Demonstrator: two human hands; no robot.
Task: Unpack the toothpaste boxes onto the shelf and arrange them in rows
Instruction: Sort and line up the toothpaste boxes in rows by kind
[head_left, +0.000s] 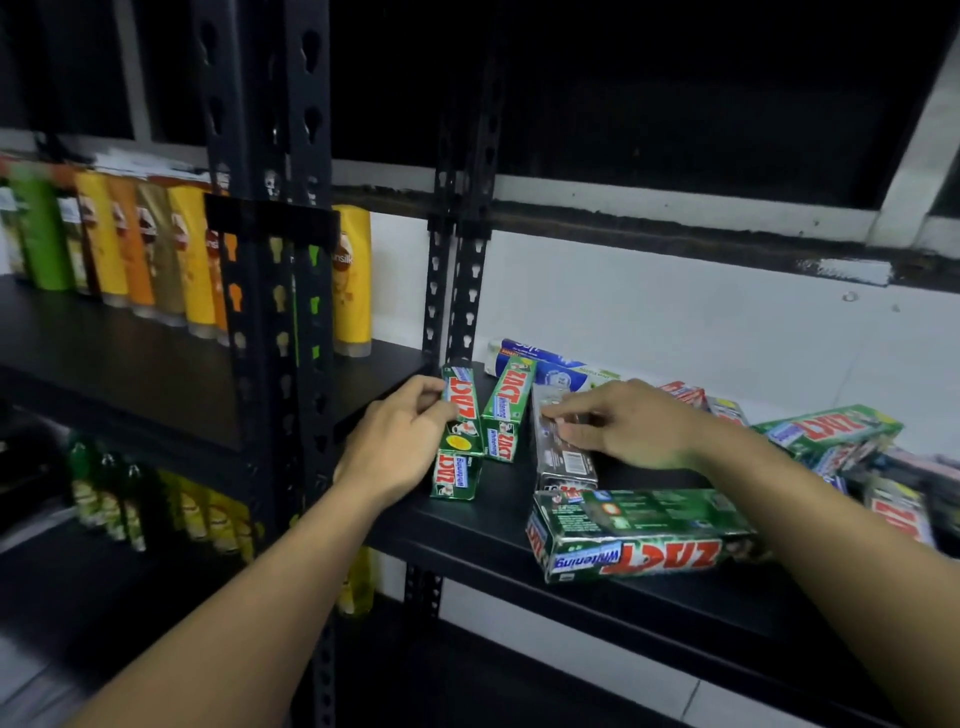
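Note:
Green Zact toothpaste boxes lie on the black shelf (483, 525). My left hand (397, 441) grips the leftmost green box (460, 415), which lies on top of another green box (456, 478). A second green box (506, 410) lies just right of it. My right hand (623, 421) rests on a grey box (563, 457), thumb and fingers pinching its top. Near the shelf's front edge lies a multi-pack of green boxes (639, 535). To the right is a loose heap of green boxes (831, 431). Blue and white tubes (540, 364) lie at the back.
Black slotted uprights (306, 312) stand left of the shelf bay. On the neighbouring shelf is a row of yellow and orange shampoo bottles (192, 260). Several bottles (130, 499) stand on the lower left shelf. A white wall (675, 332) backs the shelf.

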